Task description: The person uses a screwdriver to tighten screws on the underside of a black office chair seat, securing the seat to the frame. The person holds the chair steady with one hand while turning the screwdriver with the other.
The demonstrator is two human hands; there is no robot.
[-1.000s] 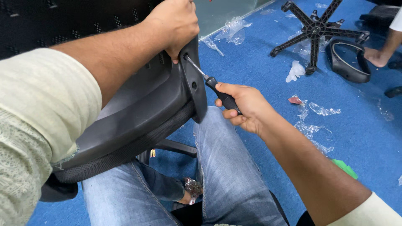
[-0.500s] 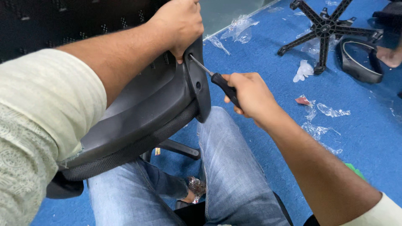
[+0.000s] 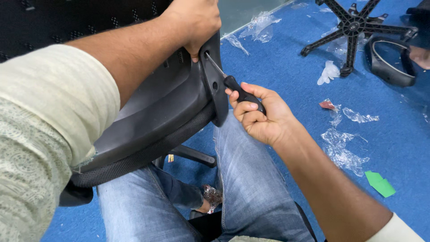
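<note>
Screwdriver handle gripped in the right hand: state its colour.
Black, on the screwdriver handle in the right hand; head view.

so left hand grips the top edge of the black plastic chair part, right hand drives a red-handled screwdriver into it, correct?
Nearly. In the head view the screwdriver in the right hand has a black handle, not red. The left hand does grip the black plastic chair part at its top edge.

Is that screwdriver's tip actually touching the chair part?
Touching. The head view shows the screwdriver held in the right hand, its metal shaft running into a hole in the chair part, with no gap visible.
</note>
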